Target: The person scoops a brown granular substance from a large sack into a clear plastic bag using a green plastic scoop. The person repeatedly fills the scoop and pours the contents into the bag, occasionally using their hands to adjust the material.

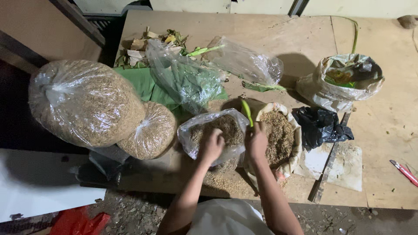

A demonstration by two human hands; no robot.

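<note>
Two hands work at the centre of the frame over a small clear bag [222,128] of brown husk-like grain. The left hand [212,146] is curled closed, pressing into the grain at the bag's open mouth. The right hand [257,141] grips the bag's rim together with a green stalk [247,112] that sticks upward. Just right of it sits an open sack [278,135] of the same grain. Two tied grain bags [85,102] lie at the left, a black bag [320,126] at the right, all on a wooden board [387,130].
</note>
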